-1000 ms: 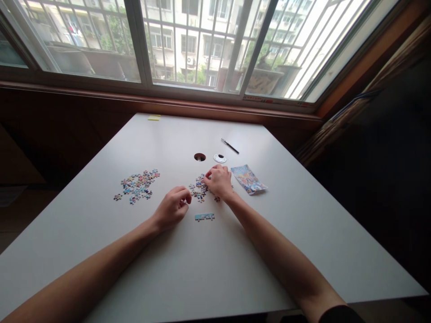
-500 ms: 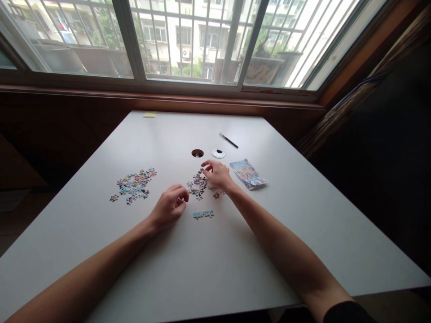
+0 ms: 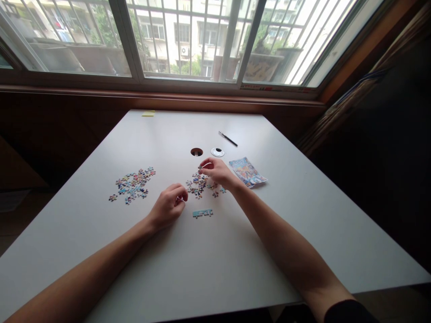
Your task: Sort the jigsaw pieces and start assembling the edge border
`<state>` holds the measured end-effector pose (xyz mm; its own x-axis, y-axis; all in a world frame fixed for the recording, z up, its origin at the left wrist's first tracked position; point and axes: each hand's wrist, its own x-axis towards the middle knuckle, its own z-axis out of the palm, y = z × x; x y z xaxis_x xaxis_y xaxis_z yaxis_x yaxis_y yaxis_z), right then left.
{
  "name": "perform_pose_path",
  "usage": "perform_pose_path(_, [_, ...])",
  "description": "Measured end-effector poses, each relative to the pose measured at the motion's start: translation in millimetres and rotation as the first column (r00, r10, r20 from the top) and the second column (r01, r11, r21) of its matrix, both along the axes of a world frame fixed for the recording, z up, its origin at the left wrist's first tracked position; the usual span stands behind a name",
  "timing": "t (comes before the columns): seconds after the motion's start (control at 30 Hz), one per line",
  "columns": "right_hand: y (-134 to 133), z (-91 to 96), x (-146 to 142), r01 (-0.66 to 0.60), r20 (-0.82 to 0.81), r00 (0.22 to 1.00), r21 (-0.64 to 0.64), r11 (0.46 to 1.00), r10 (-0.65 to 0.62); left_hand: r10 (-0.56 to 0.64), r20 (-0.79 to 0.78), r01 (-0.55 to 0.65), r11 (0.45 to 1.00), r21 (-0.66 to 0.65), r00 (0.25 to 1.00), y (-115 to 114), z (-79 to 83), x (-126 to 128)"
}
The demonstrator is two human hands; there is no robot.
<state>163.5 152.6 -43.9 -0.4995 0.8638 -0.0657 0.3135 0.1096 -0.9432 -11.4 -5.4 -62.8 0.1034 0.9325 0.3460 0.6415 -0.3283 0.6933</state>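
My right hand (image 3: 215, 172) hovers just over a small pile of loose puzzle pieces (image 3: 199, 186) at the table's middle, its fingers pinched on one small puzzle piece (image 3: 201, 167). My left hand (image 3: 168, 206) rests on the white table (image 3: 215, 260) to the left of that pile, fingers curled round something small I cannot make out. A short joined strip of blue pieces (image 3: 203, 213) lies between my hands, nearer me. A larger spread of loose pieces (image 3: 132, 184) lies further left.
A printed puzzle picture bag (image 3: 248, 172) lies right of my right hand. Behind it are a round cable hole (image 3: 196, 152), its white cap (image 3: 217, 152) and a black pen (image 3: 228, 138). A yellow note (image 3: 148, 114) sits at the far edge under the window.
My right hand has lifted off the small pile with one piece pinched in its fingers. My left hand has stayed curled in place.
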Motion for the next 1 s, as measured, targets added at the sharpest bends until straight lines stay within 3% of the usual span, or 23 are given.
perform_pose_path(0.4, [-9,20.9,1,-0.113,-0.028,0.993,0.006,0.994,0.113,-0.006,-0.029,0.006,1.000,0.007,1.000,-1,-0.1,0])
perform_pose_path(0.6, [-32,37.9,3,-0.144,-0.068,0.987,0.044,0.989,0.147,-0.044,-0.055,0.047,0.997,0.057,0.998,-2,0.9,-1])
perform_pose_path(0.7, [-50,26.3,18,-0.121,-0.200,0.970,0.099,0.988,0.139,-0.047,-0.063,0.051,0.997,0.064,0.997,-2,-0.7,-1])
perform_pose_path(0.8, [-67,3.3,47,-0.157,-0.284,0.943,0.084,0.984,0.175,-0.063,-0.105,0.072,0.994,0.085,0.992,-2,-4.0,0])
perform_pose_path(0.9, [-75,-15.3,73,-0.151,-0.260,0.950,0.097,0.984,0.172,-0.093,-0.166,0.113,0.987,0.115,0.982,-1,-6.0,1])
perform_pose_path(1.0, [-78,-20.9,84,-0.165,-0.194,0.963,0.121,0.979,0.187,-0.121,-0.207,0.151,0.980,0.133,0.971,-1,-4.8,3])
